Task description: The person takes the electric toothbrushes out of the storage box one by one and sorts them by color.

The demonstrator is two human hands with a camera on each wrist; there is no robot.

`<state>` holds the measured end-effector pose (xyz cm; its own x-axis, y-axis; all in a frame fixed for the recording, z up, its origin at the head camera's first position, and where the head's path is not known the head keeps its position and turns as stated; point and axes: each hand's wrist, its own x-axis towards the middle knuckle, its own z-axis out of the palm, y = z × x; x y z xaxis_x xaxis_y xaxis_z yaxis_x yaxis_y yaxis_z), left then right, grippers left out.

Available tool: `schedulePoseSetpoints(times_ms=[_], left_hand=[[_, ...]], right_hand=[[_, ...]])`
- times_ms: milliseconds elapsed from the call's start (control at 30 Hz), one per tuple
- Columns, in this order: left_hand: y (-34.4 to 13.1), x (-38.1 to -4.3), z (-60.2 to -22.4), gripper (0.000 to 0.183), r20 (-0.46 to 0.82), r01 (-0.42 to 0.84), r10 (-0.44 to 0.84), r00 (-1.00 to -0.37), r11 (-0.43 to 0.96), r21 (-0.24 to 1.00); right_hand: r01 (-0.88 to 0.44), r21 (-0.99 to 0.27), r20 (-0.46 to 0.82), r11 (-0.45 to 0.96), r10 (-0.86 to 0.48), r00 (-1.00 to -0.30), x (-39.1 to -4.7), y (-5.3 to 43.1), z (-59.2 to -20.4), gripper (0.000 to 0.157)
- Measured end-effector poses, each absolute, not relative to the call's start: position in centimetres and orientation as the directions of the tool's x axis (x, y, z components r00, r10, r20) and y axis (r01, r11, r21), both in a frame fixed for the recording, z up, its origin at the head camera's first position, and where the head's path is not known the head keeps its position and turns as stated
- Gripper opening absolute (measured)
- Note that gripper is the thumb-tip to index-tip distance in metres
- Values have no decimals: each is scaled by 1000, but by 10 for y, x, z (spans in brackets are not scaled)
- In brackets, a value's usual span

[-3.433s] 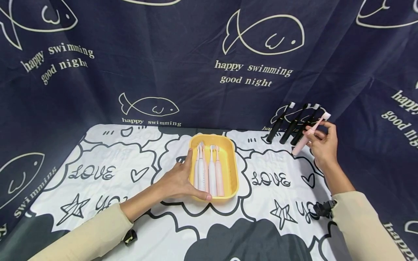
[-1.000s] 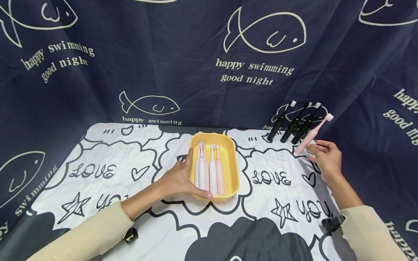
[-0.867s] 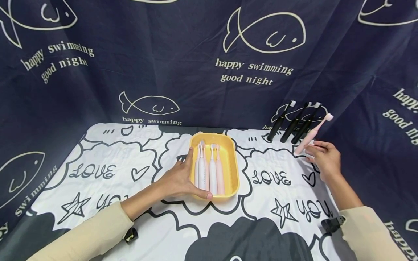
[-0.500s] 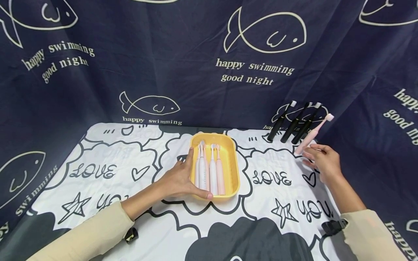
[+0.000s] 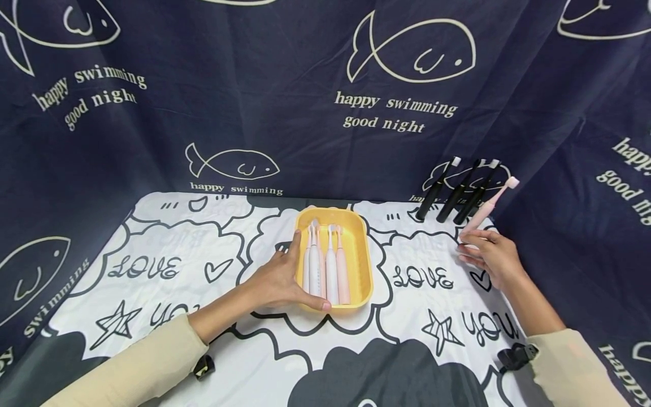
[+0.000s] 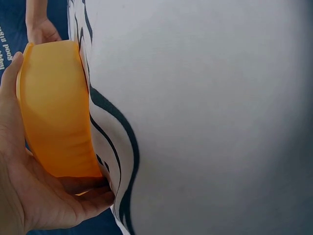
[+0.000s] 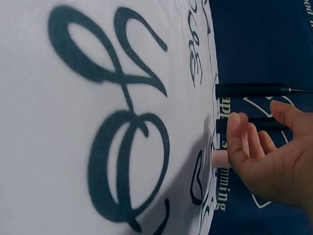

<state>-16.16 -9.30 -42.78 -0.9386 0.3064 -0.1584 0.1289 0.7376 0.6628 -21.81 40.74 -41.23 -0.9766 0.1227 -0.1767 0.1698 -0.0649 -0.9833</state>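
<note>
Shifted leftward, parted right fingers [image 7: 236,136] partly mask pink toothbrush [image 5: 480,217]; left fingers [image 5: 294,249] clamp tray [image 6: 58,107].

Table [image 5: 414,350] before me, curtain [image 5: 244,85] behind it and along its sides. Tray [image 5: 361,265] near the table's middle. In it, several toothbrushes [image 5: 331,277] lie side by side, heads toward the curtain, handles toward me, grouped nearer the tray's left wall than its right. My left grip [image 5: 282,282] sits at the tray's near left corner, thumb on the near rim, fingers along the left side. Well to the right, at the table's back edge: row of three toothbrushes [image 5: 453,200], upright, just before the curtain. Fourth toothbrush [image 5: 480,217], also upright, right of the row and slightly nearer me. My right grip [image 5: 495,257] is just before its base; contact I can't tell.
</note>
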Motion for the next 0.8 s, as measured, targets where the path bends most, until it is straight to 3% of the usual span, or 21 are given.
schedulePoseSetpoints(times_ms=[267, 500, 800], left_hand=[[-92, -161, -427, 181, -161, 128, 303, -939, 745, 655], [-93, -161, -428, 181, -160, 133, 310, -937, 742, 657], [-93, -163, -428, 181, -168, 132, 319, -933, 736, 664]], right_hand=[[207, -978, -207, -6, 52, -977, -222, 392, -416, 12], [186, -973, -190, 139, -17, -982, -225, 372, -418, 28], [145, -972, -162, 183, -79, -984, -224, 338, -411, 44]])
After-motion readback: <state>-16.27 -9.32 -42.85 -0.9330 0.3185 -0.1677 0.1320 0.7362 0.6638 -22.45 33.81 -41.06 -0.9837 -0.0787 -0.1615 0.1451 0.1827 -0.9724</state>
